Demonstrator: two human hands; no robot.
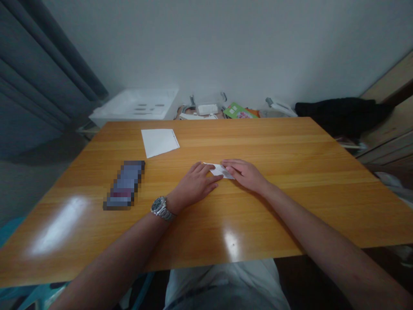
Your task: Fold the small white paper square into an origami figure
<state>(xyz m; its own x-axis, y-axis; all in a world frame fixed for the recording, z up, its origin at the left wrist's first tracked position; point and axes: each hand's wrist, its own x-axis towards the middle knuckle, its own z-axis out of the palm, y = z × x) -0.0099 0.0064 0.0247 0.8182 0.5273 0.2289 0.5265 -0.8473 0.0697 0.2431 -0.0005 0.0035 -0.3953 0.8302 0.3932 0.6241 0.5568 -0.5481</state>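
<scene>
**Two hands press a small folded paper flat on a wooden table**

At the far left hangs a dark grey curtain (38, 86). Beyond the table's back edge, near the curtain, stands a white plastic box (135, 105) against a pale wall.

A glossy orange-brown wooden table (290, 206) fills most of the view. On its left part lies a dark rectangular object (124, 185), pixelated so that it cannot be told what it is. Just behind it, further from the person, lies a flat white sheet of paper (159, 142) with a perforated right edge.

The left hand (195, 185) comes in from the lower left, with a metal wristwatch (160, 207) on its wrist. It lies palm down, fingers stretched out and held close together, with the fingertips on the left end of a small folded white paper (221, 171). This paper lies flat on the table near its middle, between the two hands.

The right hand (247, 174) comes in from the lower right, also palm down, its fingers straight and side by side, lying over the right end of the folded paper. Neither hand pinches or lifts it; both lie flat on top.

Behind the table to the right are a green booklet (238, 111), a heap of black cloth (342, 113), and at the far right, wooden furniture (390, 112).
</scene>
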